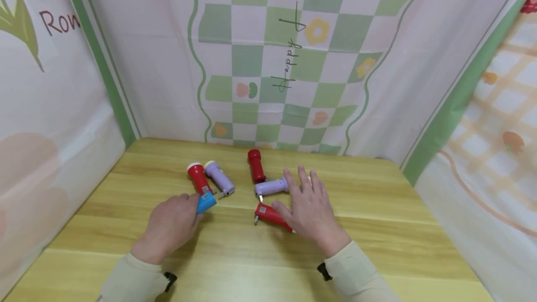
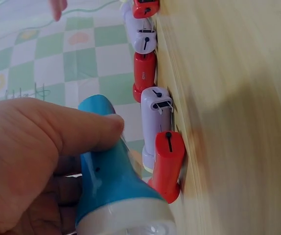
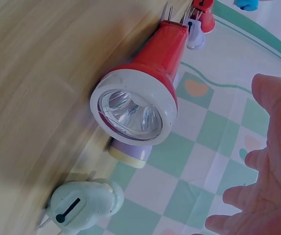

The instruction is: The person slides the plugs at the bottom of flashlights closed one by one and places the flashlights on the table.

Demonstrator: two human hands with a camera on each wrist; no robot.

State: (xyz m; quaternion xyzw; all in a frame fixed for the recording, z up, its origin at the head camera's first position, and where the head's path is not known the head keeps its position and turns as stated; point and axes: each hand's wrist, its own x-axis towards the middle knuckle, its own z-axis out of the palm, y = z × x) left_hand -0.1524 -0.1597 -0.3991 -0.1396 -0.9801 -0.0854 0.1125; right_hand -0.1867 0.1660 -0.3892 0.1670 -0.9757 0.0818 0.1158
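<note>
My left hand (image 1: 173, 223) grips a blue flashlight (image 2: 108, 169) with a white head, held above the table. Just beyond it lie a red flashlight (image 1: 198, 177) with a white head and a purple flashlight (image 1: 220, 179), side by side. My right hand (image 1: 311, 209) has its fingers spread and holds nothing. Near it lie a red flashlight (image 3: 162, 54) with a white lens rim, a second purple flashlight (image 1: 270, 187) and a dark red flashlight (image 1: 256, 167). A pale green flashlight (image 3: 84, 204) shows in the right wrist view; in the head view the right hand hides it.
The wooden table (image 1: 235, 264) carries all the flashlights. Metal plug prongs stick out of several tail ends. Printed cloth walls (image 1: 168, 83) with green checks and flowers enclose the table's back and sides.
</note>
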